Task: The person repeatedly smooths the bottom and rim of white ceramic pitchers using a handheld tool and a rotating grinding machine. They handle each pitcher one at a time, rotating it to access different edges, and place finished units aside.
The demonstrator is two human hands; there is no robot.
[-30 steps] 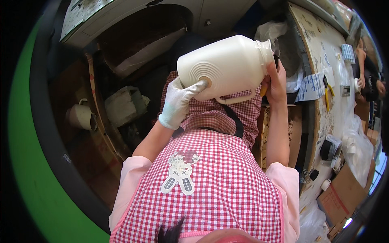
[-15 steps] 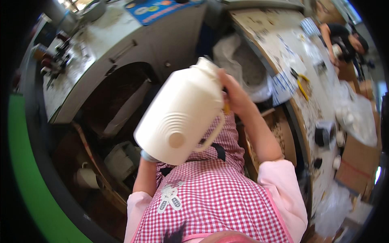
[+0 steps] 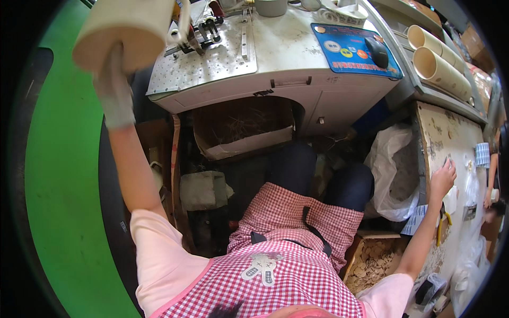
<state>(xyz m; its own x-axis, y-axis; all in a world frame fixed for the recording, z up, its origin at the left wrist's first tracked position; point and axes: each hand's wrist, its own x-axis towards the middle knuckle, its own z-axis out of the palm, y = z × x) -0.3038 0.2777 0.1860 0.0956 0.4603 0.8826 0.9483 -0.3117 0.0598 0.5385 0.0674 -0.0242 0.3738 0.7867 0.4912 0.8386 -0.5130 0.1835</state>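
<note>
My left hand (image 3: pixel 112 87), in a pale glove, is raised at the upper left, gripping the cream plastic jug (image 3: pixel 119 29) near its round base; the jug's top is out of frame. Beside it stands a metal jig plate with clamps (image 3: pixel 222 58). My right hand (image 3: pixel 443 179) rests at the right-hand bench (image 3: pixel 435 124) with curled fingers round something small that I cannot make out. Just below it lie yellow-handled pliers (image 3: pixel 441 225) and blue-and-white printed sheets (image 3: pixel 413 221).
A white cabinet (image 3: pixel 339 95) fronts me, with a blue mat (image 3: pixel 339 53) and black mouse (image 3: pixel 376 52). Cream cylinders (image 3: pixel 435 71) lie at the upper right. A bag (image 3: pixel 392 169), boxes (image 3: pixel 249 143) and a bin of small discs (image 3: pixel 374 262) surround my legs. A co-worker's arm (image 3: pixel 492 172) shows far right.
My left hand has carried the jug up and left. My right hand has let go of it and moved right to the bench. The view has swung toward the white cabinet.
</note>
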